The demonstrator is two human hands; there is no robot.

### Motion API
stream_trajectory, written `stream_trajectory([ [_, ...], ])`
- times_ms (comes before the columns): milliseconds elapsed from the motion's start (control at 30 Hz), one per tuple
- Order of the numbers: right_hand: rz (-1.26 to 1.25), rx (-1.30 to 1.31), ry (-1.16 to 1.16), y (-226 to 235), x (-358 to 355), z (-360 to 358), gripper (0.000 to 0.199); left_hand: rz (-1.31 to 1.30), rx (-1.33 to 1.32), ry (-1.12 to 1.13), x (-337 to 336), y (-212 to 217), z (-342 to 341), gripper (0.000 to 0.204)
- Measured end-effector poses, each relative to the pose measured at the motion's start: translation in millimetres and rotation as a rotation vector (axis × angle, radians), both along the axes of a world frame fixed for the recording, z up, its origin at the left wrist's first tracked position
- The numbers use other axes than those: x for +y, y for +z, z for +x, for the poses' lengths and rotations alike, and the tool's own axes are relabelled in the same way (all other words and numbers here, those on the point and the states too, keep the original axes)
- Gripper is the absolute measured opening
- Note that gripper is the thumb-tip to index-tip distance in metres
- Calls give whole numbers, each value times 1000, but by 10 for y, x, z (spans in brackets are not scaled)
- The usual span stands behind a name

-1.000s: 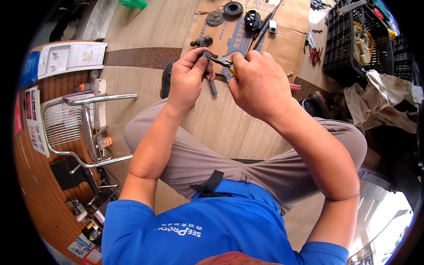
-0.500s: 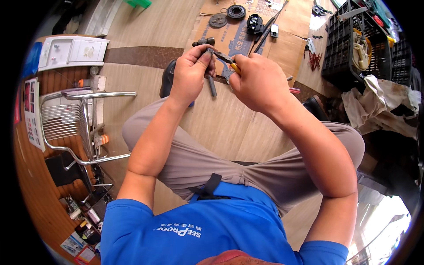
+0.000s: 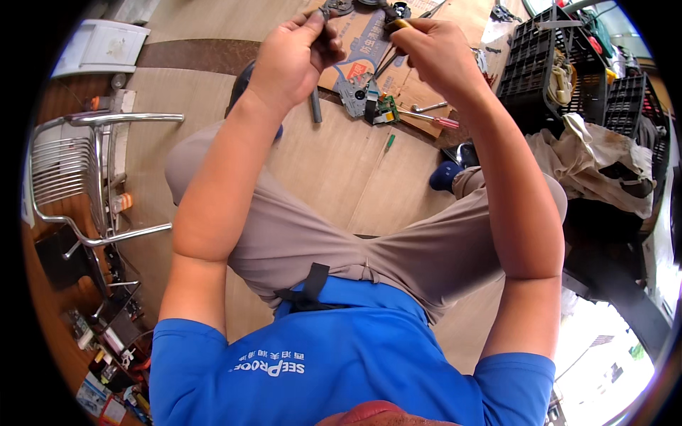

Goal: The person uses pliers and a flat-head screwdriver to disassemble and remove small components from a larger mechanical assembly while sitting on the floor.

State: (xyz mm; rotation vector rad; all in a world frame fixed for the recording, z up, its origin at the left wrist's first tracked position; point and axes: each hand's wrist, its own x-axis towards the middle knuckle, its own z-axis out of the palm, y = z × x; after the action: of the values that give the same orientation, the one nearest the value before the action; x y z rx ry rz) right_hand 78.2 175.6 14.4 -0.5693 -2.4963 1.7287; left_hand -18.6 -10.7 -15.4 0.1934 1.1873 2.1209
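1. Out past the knees (image 3: 190, 162), the left hand (image 3: 290, 62) pinches a small dark bit (image 3: 325, 13).
2. The right hand (image 3: 442, 57) grips yellow-handled pliers (image 3: 401, 23), apart from the bit.
3. Below them, a green board (image 3: 386, 111) lies at the cardboard's (image 3: 418, 86) edge.

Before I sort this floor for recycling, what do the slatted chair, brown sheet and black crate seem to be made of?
Slatted chair: metal, probably chromed or polished, from bright highlights along its tubes.
Brown sheet: most likely cardboard, matte, flat and printed like packaging.
Black crate: apparently moulded plastic, judging by its regular open lattice.
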Motion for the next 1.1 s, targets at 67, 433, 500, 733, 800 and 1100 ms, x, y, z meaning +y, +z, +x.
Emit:
stream_trajectory([
  [67, 200, -87, 1, -325, 202, -119, 30, -3, 1, 39, -79, 52, -69, 23],
  [433, 826, -1040, 220, -2709, 138, 817, 36, 175, 12, 143, -181, 472, -290, 15],
  [500, 901, -943, 299, -2839, 35, 887, 32, 203, -11, 144, -185, 493, -296, 18],
  [733, 1041, -819, 281, -3402, 145, 1035, 35, 81, -6, 124, -78, 675, -210, 28],
  [800, 1098, -760, 263, -3395, 18, 989, 28, 166, 21, 67, -80, 629, -233, 29],
  [1100, 1135, -199, 868, -3642, -315, 1046, 19, 173, 30, 8, -80, 438, -236, 24],
])
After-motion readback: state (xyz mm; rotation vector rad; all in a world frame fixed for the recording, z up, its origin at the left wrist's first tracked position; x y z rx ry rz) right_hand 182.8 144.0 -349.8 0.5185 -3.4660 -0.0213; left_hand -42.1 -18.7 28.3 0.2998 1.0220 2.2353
